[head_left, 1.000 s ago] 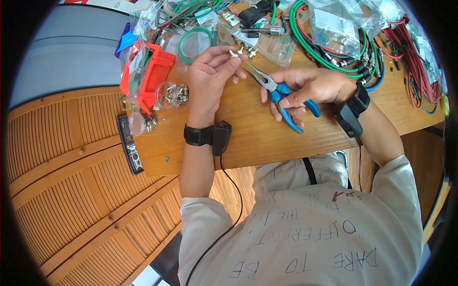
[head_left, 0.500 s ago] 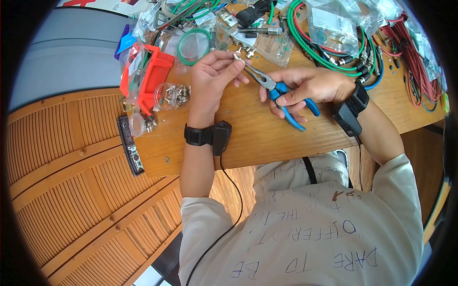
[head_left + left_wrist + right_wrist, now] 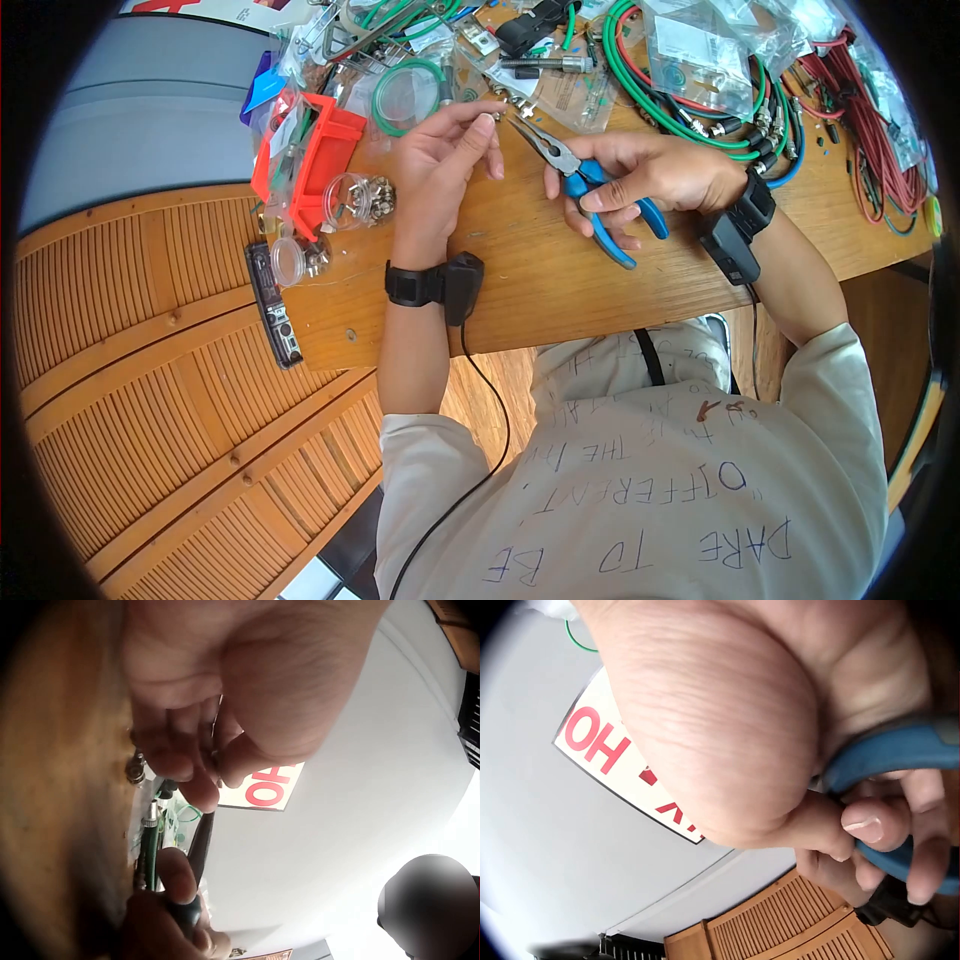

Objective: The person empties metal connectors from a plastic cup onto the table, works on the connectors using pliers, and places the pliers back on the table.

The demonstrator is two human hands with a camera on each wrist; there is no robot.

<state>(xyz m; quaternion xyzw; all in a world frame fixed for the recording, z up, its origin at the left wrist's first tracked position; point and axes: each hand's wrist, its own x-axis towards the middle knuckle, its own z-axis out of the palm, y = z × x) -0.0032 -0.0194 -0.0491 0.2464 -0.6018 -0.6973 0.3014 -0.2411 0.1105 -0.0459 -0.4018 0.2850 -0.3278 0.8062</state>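
over a light-brown wooden counter (image 3: pixel 520 250), a person's left hand (image 3: pixel 440 165), at about half past eleven from the middle of the head view, pinches a small silvery metal piece (image 3: pixel 497 117) between thumb and forefinger; the fingertips hide most of it. that grip is together on the piece. the right hand (image 3: pixel 660 180), at about half past one, has its fingers curled round a pair of long-nosed pliers (image 3: pixel 566 162) with blue handles and a grey metal head, so this grip is clamped on the handles. the nose of the pliers points to ten o'clock, its tips just beside the metal piece, the jaws slightly apart.

at eight o'clock from the left hand, a clear round jar (image 3: pixel 345 200) of small silvery parts rests on the counter; at nine o'clock sits a bright red plastic bin (image 3: pixel 335 150), and at eleven a ring of green cable (image 3: pixel 377 102). from the right hand, a larger loop of green and red cables (image 3: pixel 625 92) lies at one o'clock, and a bundle of dark red cables (image 3: pixel 870 130) between two and three.
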